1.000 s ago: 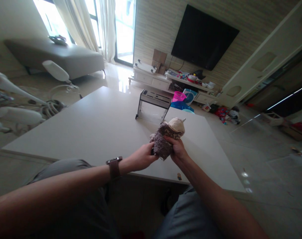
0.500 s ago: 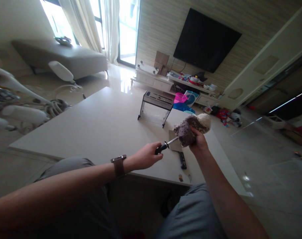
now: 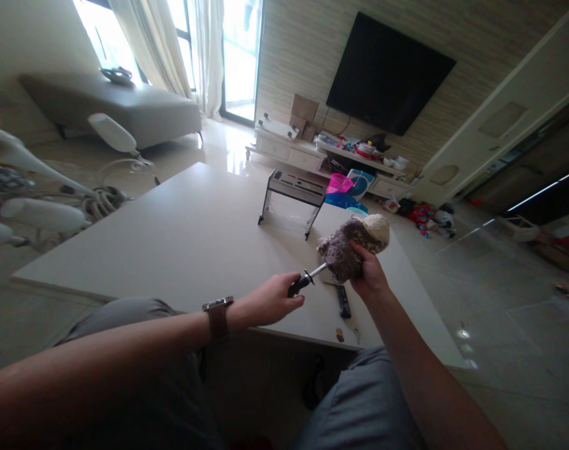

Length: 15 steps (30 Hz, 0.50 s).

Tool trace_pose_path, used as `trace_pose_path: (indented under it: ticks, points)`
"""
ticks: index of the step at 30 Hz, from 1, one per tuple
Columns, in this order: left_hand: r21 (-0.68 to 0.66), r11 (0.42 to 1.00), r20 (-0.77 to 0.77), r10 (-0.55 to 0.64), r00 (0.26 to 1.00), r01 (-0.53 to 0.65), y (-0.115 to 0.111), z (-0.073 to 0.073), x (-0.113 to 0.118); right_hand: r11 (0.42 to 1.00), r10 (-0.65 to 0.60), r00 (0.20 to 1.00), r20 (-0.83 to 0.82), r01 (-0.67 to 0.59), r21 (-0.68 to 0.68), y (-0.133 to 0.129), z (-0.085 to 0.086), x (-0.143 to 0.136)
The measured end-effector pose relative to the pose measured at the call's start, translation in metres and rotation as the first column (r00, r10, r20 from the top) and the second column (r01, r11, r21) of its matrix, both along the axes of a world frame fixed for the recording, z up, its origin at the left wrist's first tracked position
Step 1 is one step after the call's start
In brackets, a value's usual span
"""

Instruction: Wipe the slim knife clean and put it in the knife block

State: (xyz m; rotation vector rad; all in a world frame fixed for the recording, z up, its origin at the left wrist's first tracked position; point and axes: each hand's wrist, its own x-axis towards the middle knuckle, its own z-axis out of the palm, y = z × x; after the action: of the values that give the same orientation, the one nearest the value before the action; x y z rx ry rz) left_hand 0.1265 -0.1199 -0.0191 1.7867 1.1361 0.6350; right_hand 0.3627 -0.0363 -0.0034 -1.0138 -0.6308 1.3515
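My left hand [image 3: 272, 301] is closed around the black handle of a honing steel [image 3: 318, 270], whose round metal rod points up and to the right. The rod's far part is hidden inside a fluffy grey-brown and cream cloth [image 3: 343, 253]. My right hand [image 3: 369, 272] grips that cloth around the rod, thumb on top. Below the cloth, a cleaver [image 3: 343, 302] lies on the white table [image 3: 172, 231], its black riveted handle toward me and its blade mostly covered from view. Near the table's front edge are a small yellow-and-black item [image 3: 339, 334] and a small pale piece [image 3: 357, 335].
A clear-panelled stand with a dark frame [image 3: 293, 200] rests on the table beyond my hands. Past the table are a pink basket [image 3: 339, 183] and a low white cabinet [image 3: 291, 155]. White-armed equipment with hoses [image 3: 54, 215] stands at the left.
The cloth and my right hand have shifted a little left and toward me, slightly closer to the handle. My left hand has moved slightly left, still holding the honing steel.
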Motion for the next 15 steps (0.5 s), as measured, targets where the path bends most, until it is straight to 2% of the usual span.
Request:
trace_pose_path:
  ticks: [3,8,15]
  points:
    - [0.004,1.0,0.013,0.008,1.0,-0.008,0.002,-0.001,0.001,0.998,0.051,0.999,0.005,-0.051,-0.026,-0.013,-0.002,-0.019]
    - [0.0,1.0,0.116,0.006,0.993,-0.006,0.006,-0.004,0.002,0.993,0.114,0.993,0.04,-0.115,0.01,-0.031,-0.01,-0.047]
    - [-0.037,0.999,0.195,0.018,0.981,-0.011,0.006,-0.004,0.002,0.988,0.151,0.986,0.067,-0.148,-0.044,-0.036,-0.018,-0.056]
